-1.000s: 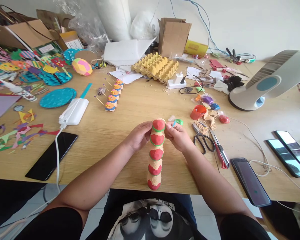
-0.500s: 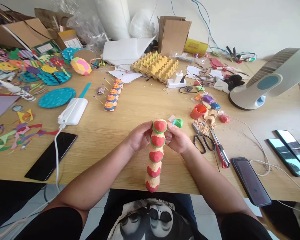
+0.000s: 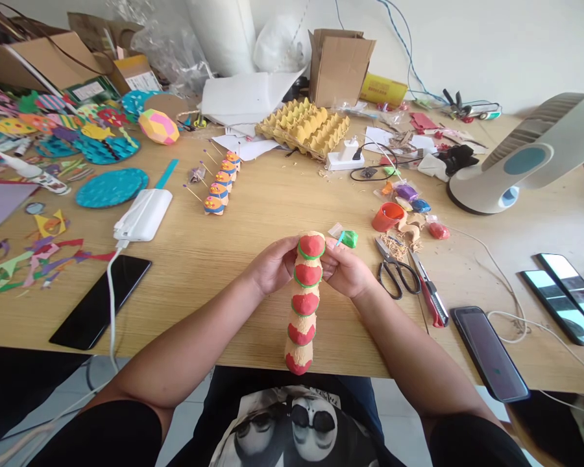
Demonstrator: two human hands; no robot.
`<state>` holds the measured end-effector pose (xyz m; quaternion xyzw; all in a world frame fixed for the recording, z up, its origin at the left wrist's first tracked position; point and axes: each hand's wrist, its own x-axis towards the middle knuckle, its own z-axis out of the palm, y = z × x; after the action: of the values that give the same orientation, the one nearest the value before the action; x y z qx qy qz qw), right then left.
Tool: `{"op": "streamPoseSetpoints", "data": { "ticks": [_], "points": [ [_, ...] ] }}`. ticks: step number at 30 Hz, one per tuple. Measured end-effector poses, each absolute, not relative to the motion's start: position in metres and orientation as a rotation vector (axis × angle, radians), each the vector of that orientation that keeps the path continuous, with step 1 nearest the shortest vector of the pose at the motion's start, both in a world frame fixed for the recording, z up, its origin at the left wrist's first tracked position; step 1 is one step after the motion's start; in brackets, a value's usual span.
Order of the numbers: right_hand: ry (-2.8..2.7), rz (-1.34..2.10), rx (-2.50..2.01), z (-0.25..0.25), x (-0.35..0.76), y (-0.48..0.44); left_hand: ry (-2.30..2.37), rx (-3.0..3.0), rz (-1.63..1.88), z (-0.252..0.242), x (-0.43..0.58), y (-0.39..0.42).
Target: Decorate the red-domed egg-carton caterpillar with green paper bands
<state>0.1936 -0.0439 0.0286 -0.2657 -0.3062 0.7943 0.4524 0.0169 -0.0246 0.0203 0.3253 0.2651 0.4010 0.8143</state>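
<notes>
A strip of several egg-carton cups (image 3: pixel 304 303) runs from between my hands toward my body, like a craft caterpillar. Its surface is beige with red caps, and green edging shows on the caps nearer my fingers. My left hand (image 3: pixel 275 264) closes on the left side of its far end. On the right side of that end, my right hand (image 3: pixel 345 267) pinches it. A thin light-blue piece (image 3: pixel 340 239) shows by my right fingers; whether they hold it is unclear. Just beyond lies a green clay packet (image 3: pixel 350 239). My fingertips are partly hidden behind the strip.
Scissors (image 3: pixel 396 269) and a box cutter (image 3: pixel 431 292) lie right of my hand, near a red cup (image 3: pixel 388 216). Farther off are a finished-looking orange-and-blue strip (image 3: pixel 221 185), yellow egg trays (image 3: pixel 302 130) and a white fan (image 3: pixel 520 155). Phones (image 3: pixel 490 353) lie near the front edge.
Both hands keep their grip on the strip, with almost no movement. The whole view has shifted very slightly.
</notes>
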Motion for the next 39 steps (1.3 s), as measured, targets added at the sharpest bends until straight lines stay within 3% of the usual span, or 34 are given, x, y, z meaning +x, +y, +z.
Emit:
{"op": "streamPoseSetpoints", "data": {
  "ticks": [21,27,34,39],
  "points": [
    [-0.634,1.884,-0.688,0.023,0.195,-0.038,0.562,0.808,0.848,0.018,0.017,-0.025],
    [-0.896,1.782,-0.749,0.023,0.199,-0.037,0.706,0.802,0.936,0.013,0.015,-0.018],
    [-1.356,1.367,-0.97,0.029,0.201,-0.037,0.68,0.915,0.903,0.02,0.006,-0.015],
    [-1.38,1.355,-0.942,0.033,0.203,-0.039,0.63,0.828,0.877,0.021,0.005,-0.016]
  ]
}}
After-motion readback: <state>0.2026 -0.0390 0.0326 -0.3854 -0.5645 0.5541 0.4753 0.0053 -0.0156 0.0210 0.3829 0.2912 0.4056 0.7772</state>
